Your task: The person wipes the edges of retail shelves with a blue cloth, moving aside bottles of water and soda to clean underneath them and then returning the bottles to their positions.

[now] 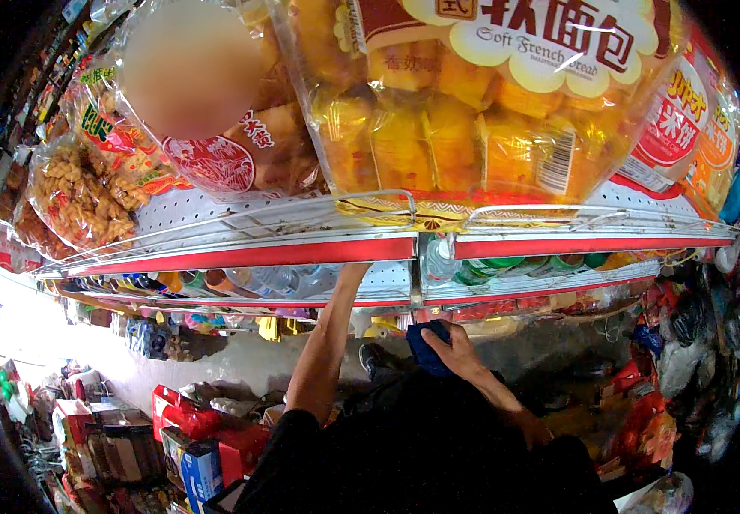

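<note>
My right hand [457,352] grips a bunched dark blue cloth [428,349] low in front of my body. My left forearm reaches up under the red-edged upper shelf [248,252]; the left hand itself is hidden beneath that shelf. Near its wrist on the lower shelf [383,277] lie clear plastic bottles [273,280]. To the right of the shelf post stand another clear bottle [439,259] and several green bottles [485,268].
Large bags of soft bread [434,135], brown packaged bread [280,138], fried twists [81,193] and rice crackers [665,122] fill the upper shelf behind a wire rail [524,209]. Behind me are red boxes [238,450] and a blue carton [202,472].
</note>
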`<control>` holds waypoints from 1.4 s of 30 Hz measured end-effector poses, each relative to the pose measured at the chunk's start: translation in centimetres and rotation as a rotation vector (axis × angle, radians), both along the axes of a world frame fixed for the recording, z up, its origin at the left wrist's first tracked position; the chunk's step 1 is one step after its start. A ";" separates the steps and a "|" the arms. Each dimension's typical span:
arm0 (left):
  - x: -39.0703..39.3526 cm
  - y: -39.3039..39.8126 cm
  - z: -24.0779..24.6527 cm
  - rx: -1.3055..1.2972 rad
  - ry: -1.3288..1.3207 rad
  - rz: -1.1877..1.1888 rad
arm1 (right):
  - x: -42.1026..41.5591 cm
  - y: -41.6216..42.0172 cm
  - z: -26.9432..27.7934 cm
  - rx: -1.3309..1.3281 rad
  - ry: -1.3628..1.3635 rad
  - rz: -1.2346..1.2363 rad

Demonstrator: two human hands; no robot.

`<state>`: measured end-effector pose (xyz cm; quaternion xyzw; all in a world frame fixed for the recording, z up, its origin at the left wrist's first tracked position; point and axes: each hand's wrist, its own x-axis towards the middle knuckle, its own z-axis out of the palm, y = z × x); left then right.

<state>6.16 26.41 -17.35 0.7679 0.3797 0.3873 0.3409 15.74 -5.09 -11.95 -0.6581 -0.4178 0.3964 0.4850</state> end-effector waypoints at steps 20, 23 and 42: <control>0.6 -0.3 -3.0 0.089 0.021 -0.026 | 0.3 0.8 0.7 -0.046 -0.065 -0.016; 0.6 -0.4 -3.2 0.099 0.027 -0.022 | 0.2 0.7 -0.6 -0.017 -0.037 -0.026; 2.0 -0.2 -5.5 0.164 0.015 -0.051 | -0.4 1.3 1.9 -0.089 -0.029 -0.046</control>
